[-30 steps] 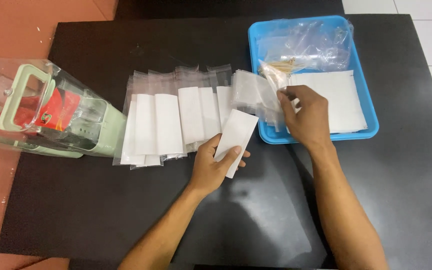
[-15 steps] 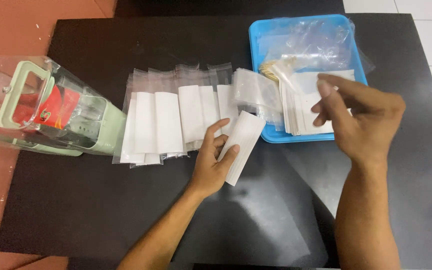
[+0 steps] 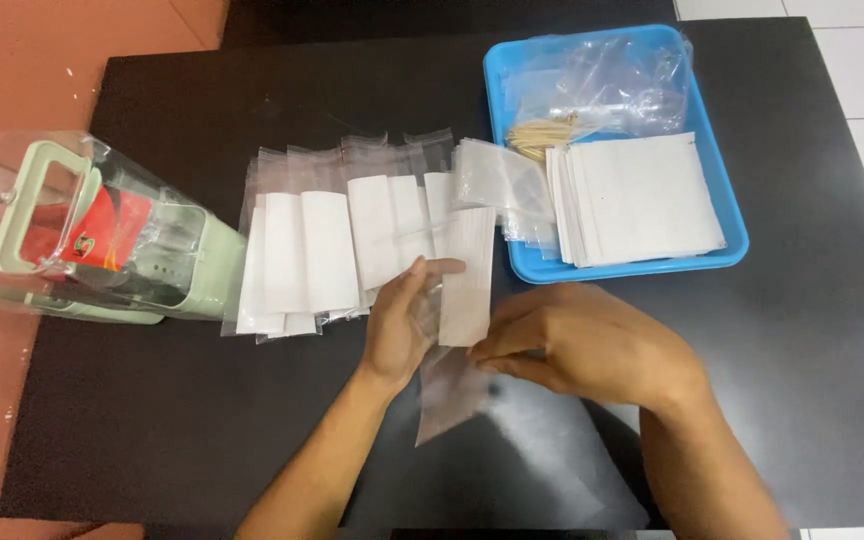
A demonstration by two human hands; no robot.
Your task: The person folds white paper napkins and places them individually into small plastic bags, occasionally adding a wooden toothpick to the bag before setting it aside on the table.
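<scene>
At the far left of the black worktop (image 3: 202,430) a pale green appliance wrapped in clear plastic (image 3: 72,240) lies on its side, handle toward the left edge, with a red label showing through the wrap. Just to its right, a row of clear sleeves with white paper slips inside (image 3: 332,250) is fanned out flat, overlapping one another; the leftmost one touches or nearly touches the appliance's base.

Your left hand (image 3: 402,325) comes up from the bottom edge, palm turned inward, fingers loosely curled and thumb stretched out over the top of a white folded slip (image 3: 467,275), which it holds upright against the near end of the row. Below that slip hangs a clear plastic sleeve (image 3: 449,395), its lower end resting on the worktop between your forearms.

Your right hand (image 3: 582,345) lies knuckles up just beside the left, fingers drawn together, the tips pinching at the sleeve's upper edge right under the slip. Whether the slip's lower end sits inside the sleeve mouth, you cannot tell from here.

Farther back and to the right sits a blue tray (image 3: 722,250). It holds a stack of white slips (image 3: 637,200) in its near half, a bundle of toothpicks (image 3: 542,135) at its left side, and crumpled clear bags (image 3: 612,80) at the back. A few loose clear sleeves (image 3: 497,180) spill over the tray's left rim toward the row.
</scene>
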